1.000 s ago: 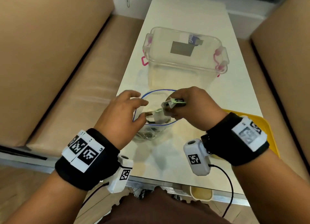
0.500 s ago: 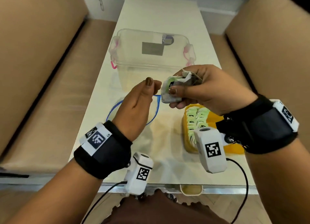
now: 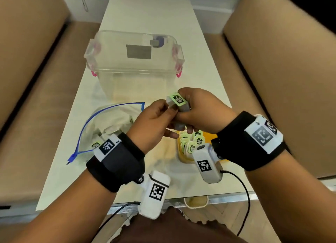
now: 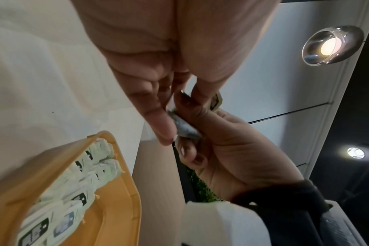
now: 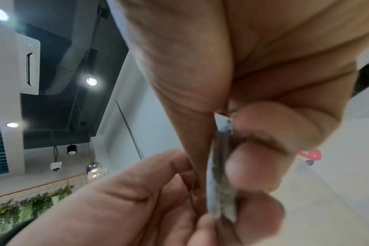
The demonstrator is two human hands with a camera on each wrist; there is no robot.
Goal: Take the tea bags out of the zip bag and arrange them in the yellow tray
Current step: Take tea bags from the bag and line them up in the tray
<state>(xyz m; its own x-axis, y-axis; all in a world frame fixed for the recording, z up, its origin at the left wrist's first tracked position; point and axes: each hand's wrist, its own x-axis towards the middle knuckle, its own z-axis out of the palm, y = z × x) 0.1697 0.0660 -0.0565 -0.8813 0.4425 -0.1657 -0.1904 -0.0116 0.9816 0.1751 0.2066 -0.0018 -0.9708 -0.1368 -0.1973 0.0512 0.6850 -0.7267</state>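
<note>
1. Both hands, left hand (image 3: 154,122) and right hand (image 3: 200,111), pinch small grey paper tea bags with a green tag (image 3: 179,104) above the counter (image 3: 138,11).
2. The yellow plastic tray (image 3: 181,156), holding more bags, sits near the counter's front edge.
3. The clear zip bag with a blue edge (image 3: 109,126) lies open at left.

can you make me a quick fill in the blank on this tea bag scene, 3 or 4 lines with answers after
1. Both hands hold tea bags above the ____ tray.
2. The zip bag has a ____ seal and lies open on the table.
3. Behind the zip bag stands a clear box with ____ latches.
4. The tags on the tea bags are ____.

Answers: yellow; blue; pink; green
</note>
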